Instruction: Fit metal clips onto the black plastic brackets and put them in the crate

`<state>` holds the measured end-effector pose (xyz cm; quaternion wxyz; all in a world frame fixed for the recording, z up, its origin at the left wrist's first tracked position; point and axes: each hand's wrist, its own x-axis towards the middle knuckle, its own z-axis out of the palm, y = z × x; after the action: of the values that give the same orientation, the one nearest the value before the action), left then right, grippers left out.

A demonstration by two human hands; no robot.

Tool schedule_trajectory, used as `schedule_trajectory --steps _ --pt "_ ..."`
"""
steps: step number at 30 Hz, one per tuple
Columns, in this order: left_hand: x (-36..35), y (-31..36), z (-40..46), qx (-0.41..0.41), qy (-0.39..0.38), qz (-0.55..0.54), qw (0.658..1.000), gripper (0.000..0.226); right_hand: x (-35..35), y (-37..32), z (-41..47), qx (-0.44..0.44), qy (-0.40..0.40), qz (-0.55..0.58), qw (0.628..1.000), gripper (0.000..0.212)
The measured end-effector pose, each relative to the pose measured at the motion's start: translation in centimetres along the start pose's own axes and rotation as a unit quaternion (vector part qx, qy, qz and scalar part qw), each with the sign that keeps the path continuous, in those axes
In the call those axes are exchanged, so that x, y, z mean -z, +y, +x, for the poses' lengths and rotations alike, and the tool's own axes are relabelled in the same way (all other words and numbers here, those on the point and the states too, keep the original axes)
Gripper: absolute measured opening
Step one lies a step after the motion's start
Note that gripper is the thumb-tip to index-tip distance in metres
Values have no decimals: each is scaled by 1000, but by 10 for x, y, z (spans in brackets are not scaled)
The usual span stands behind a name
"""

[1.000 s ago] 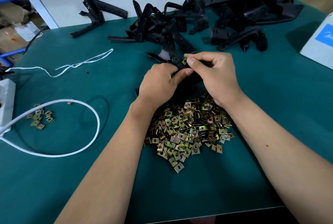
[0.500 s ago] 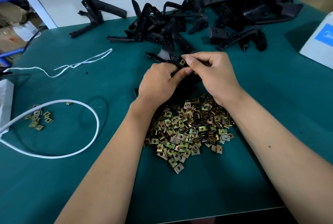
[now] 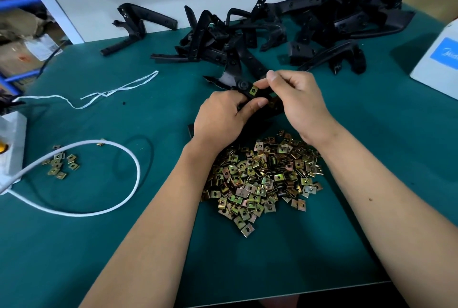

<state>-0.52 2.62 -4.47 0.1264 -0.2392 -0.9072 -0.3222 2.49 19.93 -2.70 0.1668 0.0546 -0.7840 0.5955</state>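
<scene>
Over the middle of the green table I hold a black plastic bracket (image 3: 239,84). My left hand (image 3: 224,115) grips it from below, thumb lying along its edge. A brass-coloured metal clip (image 3: 253,90) sits on the bracket between my hands. My right hand (image 3: 296,99) has its fingers curled on the bracket just right of that clip. A big heap of loose metal clips (image 3: 262,178) lies just below my wrists. A pile of black brackets (image 3: 285,34) lies at the back of the table. No crate is in view.
A white cable (image 3: 119,206) loops at the left, with a few stray clips (image 3: 60,163) inside it. A white string (image 3: 111,92) lies further back. A white box (image 3: 438,64) stands at the right edge, a white device (image 3: 11,144) at the left edge.
My right hand has slid slightly right along the bracket, uncovering the fitted clip. The left hand stays where it was.
</scene>
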Motion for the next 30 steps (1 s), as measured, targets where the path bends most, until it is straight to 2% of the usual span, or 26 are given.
schedule_trajectory --steps 2,5,9,11,16,21,23,25,28,30 --pt "2 2 1 6 1 6 1000 59 9 -1 -2 1 -37 -22 999 27" --pt "4 10 5 15 -8 24 1000 62 22 -5 -7 30 -73 -120 990 37" --pt "3 38 18 -6 -8 51 999 61 39 -13 -15 65 -26 -143 987 34" --pt "0 59 27 -17 -11 59 998 60 52 -18 -19 63 -8 -141 988 39" --pt "-25 134 48 -90 -41 95 991 59 115 -16 -46 41 116 -147 982 43" --pt "-83 247 41 -257 -29 189 947 56 216 -2 -112 3 284 -90 955 31" --pt "-111 297 24 -315 -49 182 930 53 259 2 -149 -2 347 -67 935 29" --pt "-140 345 0 -349 -91 141 922 50 299 7 -192 -6 433 -41 901 25" --pt "-180 404 -40 -399 -151 77 901 50 347 18 -256 -28 572 21 820 19" --pt "-206 434 -68 -431 -197 57 879 50 373 35 -298 -81 635 24 768 15"
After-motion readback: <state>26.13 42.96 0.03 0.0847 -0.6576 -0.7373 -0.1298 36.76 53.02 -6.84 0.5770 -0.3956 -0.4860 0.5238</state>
